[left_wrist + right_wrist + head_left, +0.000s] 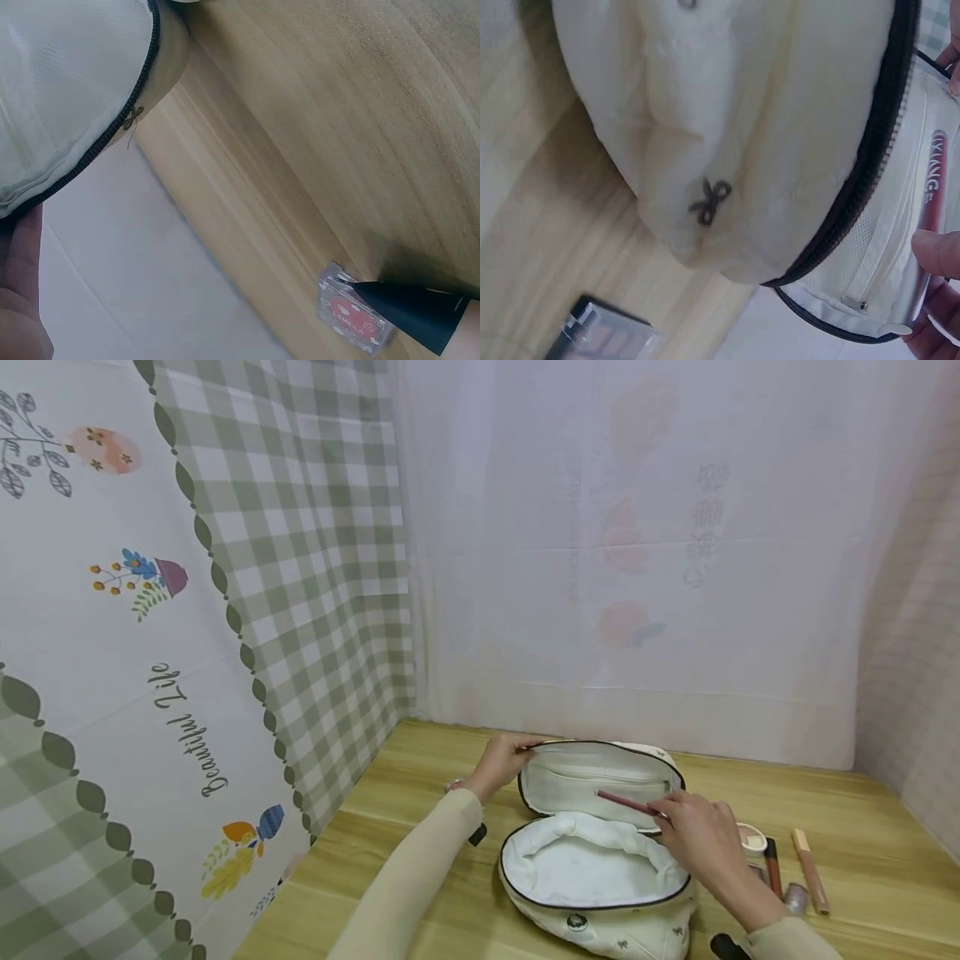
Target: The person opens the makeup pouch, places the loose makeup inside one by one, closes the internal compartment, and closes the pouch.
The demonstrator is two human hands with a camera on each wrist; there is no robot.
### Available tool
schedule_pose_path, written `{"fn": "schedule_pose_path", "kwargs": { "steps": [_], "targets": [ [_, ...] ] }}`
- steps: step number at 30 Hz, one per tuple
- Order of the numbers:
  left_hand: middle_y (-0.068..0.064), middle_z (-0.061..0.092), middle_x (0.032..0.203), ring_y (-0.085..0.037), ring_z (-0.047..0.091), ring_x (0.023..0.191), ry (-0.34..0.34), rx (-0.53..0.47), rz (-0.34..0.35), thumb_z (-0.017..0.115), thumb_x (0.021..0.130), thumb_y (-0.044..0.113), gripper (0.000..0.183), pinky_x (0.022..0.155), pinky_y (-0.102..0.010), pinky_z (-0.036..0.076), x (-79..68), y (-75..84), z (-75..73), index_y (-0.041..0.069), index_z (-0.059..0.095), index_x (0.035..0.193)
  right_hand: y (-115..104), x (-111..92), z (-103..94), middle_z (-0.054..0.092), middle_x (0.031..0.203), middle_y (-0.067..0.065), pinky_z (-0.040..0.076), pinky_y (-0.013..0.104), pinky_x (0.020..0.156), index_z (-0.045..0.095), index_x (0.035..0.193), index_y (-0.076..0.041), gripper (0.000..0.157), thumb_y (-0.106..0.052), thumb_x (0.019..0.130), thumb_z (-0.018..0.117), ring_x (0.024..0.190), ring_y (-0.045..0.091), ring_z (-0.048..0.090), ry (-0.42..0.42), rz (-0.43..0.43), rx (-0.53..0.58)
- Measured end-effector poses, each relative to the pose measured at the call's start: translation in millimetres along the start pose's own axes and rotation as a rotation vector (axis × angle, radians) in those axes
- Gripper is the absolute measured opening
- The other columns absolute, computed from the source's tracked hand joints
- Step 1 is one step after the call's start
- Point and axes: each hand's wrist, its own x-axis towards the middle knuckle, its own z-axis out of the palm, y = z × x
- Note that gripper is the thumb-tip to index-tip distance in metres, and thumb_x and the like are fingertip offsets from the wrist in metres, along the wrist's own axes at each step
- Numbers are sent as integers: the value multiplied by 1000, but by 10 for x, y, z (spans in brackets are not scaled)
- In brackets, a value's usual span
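Note:
A cream cosmetic bag (637,931) with small bow prints and black zip edging stands unzipped, its padded white interior showing. My left hand (504,764) grips the upper left edge of the raised lid (573,797); in the left wrist view some of its fingers are hidden behind the lid. Between the thumb and fingers of my right hand (697,835) is a slim red cosmetic tube (626,801). It points left across the front of the lid, above the bag's opening. Lettering shows along the tube in the right wrist view, close to the lid's zipped mesh pocket (870,255).
Right of the bag on the wooden table (885,852) lie a round white-rimmed item (752,837), a dark-capped tube (773,864), a pinkish-brown tube (812,877), a small silvery item (796,899) and a palette (604,334). A clear box with a red label (352,315) lies left.

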Motion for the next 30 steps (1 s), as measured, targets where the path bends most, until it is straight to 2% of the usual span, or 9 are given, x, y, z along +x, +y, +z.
{"fn": "schedule_pose_path", "kwargs": {
  "steps": [7,11,16,22,30],
  "targets": [
    [-6,73,109,-16,69,99,-4,7,-10,70,90,-1,23,79,-20,53,29,17,20,7,77,111,48,129,48,70,91,6,44,50,63,79,97,-11,18,-7,79,78,75,30,63,106,-132,-102],
    [-5,74,107,-17,69,99,-2,7,-29,71,90,0,21,78,-21,53,49,32,52,8,78,108,79,196,92,68,91,6,44,49,64,78,95,-11,16,-8,80,77,79,30,64,154,-222,-178],
    [-4,74,109,-15,68,101,12,10,-53,70,91,1,22,80,-21,53,55,60,75,10,78,109,102,270,159,67,88,6,41,45,61,77,93,-10,16,-3,81,69,78,29,63,220,-311,-233],
    [-3,73,110,-16,68,104,59,8,-60,68,93,2,22,82,-20,53,42,73,106,12,78,110,84,357,232,65,85,8,39,44,59,72,84,-9,15,1,78,62,77,31,61,287,-338,-270],
    [-3,74,108,-13,68,101,85,22,11,69,91,0,23,81,-17,52,28,75,136,11,78,109,59,358,346,63,82,9,40,46,60,70,81,-8,16,-4,82,54,76,32,60,315,-342,-287]
  ]
}}
